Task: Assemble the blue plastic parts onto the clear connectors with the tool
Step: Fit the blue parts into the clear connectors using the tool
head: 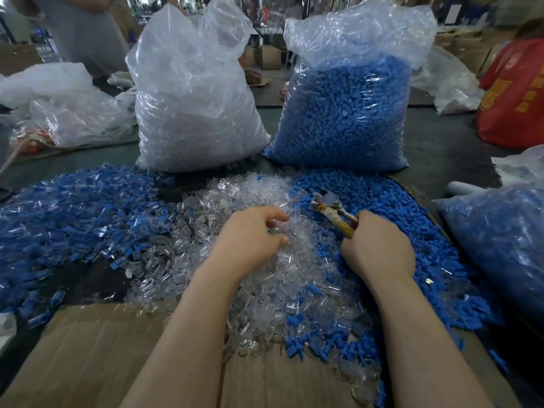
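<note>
The left hand (253,237) rests in the heap of clear plastic connectors (223,219) on the counter (441,148), fingers loosely curled, possibly pinching one; I cannot tell. The right hand (378,248) is wrapped around the yellow-handled metal pliers tool (332,209) over the loose blue plastic parts (382,198). Slippery clear pieces could easily slip or be picked up in doubles.

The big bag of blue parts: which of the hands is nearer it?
Right. The right hand holding the tool sits below the bag of blue parts; the left hand lies further left.
</note>
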### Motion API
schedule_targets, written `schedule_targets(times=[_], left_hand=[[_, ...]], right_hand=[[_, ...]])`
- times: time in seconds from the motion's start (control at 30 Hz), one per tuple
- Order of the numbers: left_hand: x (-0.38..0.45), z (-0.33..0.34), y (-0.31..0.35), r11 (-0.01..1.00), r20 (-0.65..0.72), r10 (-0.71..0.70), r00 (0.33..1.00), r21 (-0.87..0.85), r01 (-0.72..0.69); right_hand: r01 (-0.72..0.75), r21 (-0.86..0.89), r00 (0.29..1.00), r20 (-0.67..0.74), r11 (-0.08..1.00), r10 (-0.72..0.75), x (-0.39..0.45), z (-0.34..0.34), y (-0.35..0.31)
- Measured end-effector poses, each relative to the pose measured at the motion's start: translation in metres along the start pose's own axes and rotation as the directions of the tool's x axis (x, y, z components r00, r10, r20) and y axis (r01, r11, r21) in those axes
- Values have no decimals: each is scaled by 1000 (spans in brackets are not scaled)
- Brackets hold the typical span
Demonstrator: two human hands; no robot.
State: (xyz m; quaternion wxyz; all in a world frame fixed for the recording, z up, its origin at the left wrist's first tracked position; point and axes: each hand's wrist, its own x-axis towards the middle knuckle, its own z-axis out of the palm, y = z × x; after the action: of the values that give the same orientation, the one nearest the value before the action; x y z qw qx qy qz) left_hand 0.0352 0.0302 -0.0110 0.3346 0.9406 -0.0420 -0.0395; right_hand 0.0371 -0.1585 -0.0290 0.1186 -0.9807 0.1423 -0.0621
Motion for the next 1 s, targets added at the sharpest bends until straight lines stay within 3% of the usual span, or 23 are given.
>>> schedule_targets(times=[0.1, 0.27, 0.47, 0.63, 0.73, 0.87, 1.0], left_hand=[[-1, 0, 1, 998, 12, 33, 999, 57, -34], [1, 4, 0, 999, -44, 14, 999, -46, -16], [4, 6, -2, 1000, -62, 19, 998, -2, -19], [2, 8, 2, 996, -120, 36, 992, 89, -25], [0, 6, 1, 990, -137, 37, 990, 143, -18], [-1, 4, 4, 988, -12, 19, 1000, 153, -17], [0, 7, 2, 993, -73, 10, 997, 120, -1]], right_hand=[[11, 29, 1000, 3, 1000, -11, 0, 0, 0], [36, 156, 999, -42, 987, -30, 2, 2, 1], [15, 325, 997, -74, 945, 10, 5, 4, 1], [26, 250, 983, -183, 968, 20, 4, 2, 2], [38, 229, 993, -119, 973, -11, 4, 2, 3], [37, 119, 998, -47, 992, -32, 2, 2, 0], [-14, 25, 1000, -5, 1000, 14, 0, 3, 0]])
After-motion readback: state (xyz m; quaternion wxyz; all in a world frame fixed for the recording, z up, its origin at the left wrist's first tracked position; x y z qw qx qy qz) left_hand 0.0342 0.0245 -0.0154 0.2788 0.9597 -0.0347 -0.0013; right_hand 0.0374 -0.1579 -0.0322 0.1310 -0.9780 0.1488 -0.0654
